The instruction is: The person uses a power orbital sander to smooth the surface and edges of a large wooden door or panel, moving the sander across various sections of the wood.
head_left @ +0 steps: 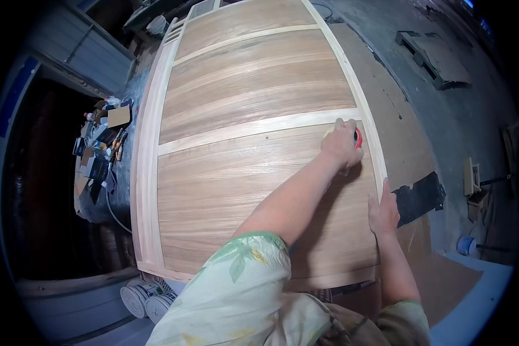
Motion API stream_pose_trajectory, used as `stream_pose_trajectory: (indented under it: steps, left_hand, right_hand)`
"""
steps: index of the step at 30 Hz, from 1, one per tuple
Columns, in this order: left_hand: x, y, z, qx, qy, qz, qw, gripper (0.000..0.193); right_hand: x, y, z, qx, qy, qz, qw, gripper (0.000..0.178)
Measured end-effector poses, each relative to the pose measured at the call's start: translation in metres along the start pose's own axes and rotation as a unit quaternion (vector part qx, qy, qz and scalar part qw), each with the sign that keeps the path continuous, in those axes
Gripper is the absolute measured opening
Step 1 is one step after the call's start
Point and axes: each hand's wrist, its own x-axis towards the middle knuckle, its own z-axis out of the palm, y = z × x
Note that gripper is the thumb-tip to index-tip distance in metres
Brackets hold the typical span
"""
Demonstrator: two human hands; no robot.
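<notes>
Before me lies a large wooden panel with brown grained boards set in a frame of pale rails. My left hand is closed round a small red and black tape measure, with a bit of yellow showing at its other side. That hand is over the board, just below a pale crossrail and near the right side rail. My right hand lies against the panel's right edge, nearer to me, fingers stretched along the rail and thumb apart. It holds no tool.
On the left, a cluttered surface bears boxes, tools and a cable. White buckets stand at the lower left. Brown sheeting and a dark scrap lie to the right. Farther off are a pallet and a small pail.
</notes>
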Motion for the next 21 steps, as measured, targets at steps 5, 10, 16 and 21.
stream_pose_trajectory:
  steps: [5,10,16,21]
  left_hand:
    - [-0.038,-0.080,-0.033,0.045,0.088,0.005,0.995,0.062]
    - [-0.101,-0.160,-0.091,0.075,0.129,-0.080,0.986,0.057]
    - [-0.021,-0.065,-0.052,0.070,0.013,0.019,0.997,0.061]
    - [-0.028,-0.050,-0.029,0.082,-0.018,0.051,0.995,0.059]
  right_hand:
    - [-0.002,0.002,0.003,0.015,0.029,-0.023,0.999,0.069]
    - [-0.003,-0.003,0.007,-0.014,0.067,-0.041,0.997,0.071]
    - [-0.004,-0.001,0.006,0.004,0.069,-0.055,0.996,0.070]
    - [-0.002,0.005,0.011,-0.001,0.061,-0.036,0.997,0.069]
